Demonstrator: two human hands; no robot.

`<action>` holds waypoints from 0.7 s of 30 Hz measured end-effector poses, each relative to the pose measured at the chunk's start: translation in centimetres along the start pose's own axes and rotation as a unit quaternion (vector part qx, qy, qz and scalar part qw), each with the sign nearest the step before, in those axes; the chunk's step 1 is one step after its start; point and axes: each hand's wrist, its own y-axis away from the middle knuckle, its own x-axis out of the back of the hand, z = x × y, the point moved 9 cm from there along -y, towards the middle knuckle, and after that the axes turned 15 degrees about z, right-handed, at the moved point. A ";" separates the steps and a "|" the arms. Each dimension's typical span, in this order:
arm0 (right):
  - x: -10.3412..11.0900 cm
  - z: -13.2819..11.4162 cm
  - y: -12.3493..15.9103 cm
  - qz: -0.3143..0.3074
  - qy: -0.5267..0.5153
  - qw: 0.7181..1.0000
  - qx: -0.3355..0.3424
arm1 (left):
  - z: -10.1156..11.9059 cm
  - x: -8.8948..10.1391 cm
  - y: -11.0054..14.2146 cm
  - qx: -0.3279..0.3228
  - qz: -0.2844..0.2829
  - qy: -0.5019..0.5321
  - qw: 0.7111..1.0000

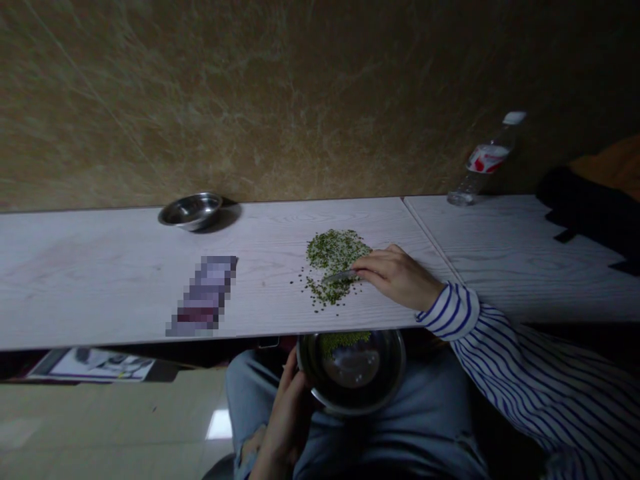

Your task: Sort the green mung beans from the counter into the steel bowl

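Observation:
My right hand (393, 272) is closed around a thin metal utensil (339, 275), whose far end lies among loose green mung beans (334, 248) on the table. Whether that end is a spoon bowl or a blade, I cannot tell. The beans form a larger patch at the back and a smaller, looser one nearer the table's front edge. Below that edge, over my lap, my left hand (293, 407) grips the left rim of a metal bowl (395, 383). More mung beans (345, 341) lie along the bowl's far side.
A second metal bowl (193, 212) stands at the back left against the wall. Nearer the front lies a pixelated flat object (204, 297). At the back right are a plastic bottle (487, 159) with a white cap and some dark cloth (590, 207). A seam crosses the pale table (100, 280).

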 end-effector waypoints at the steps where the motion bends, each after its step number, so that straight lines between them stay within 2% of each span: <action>1: -0.1 -0.2 0.2 0.007 0.008 1.000 0.003 | 0.0 0.1 0.0 -0.001 0.004 -0.002 1.000; 9: -0.8 -1.5 2.2 0.031 0.000 0.999 0.029 | 0.1 0.8 -0.4 -0.004 0.015 -0.021 1.000; 14: 0.3 -2.1 3.0 0.049 -0.011 0.998 0.041 | 0.2 0.7 -0.5 -0.010 0.011 -0.023 1.000; 18: 1.6 -1.8 3.5 0.086 0.014 0.996 0.031 | 0.1 1.0 -0.5 -0.015 0.030 -0.012 0.999; 21: 1.9 -1.5 4.2 0.095 0.028 0.995 0.024 | -0.1 0.9 -0.4 -0.006 0.021 -0.008 1.000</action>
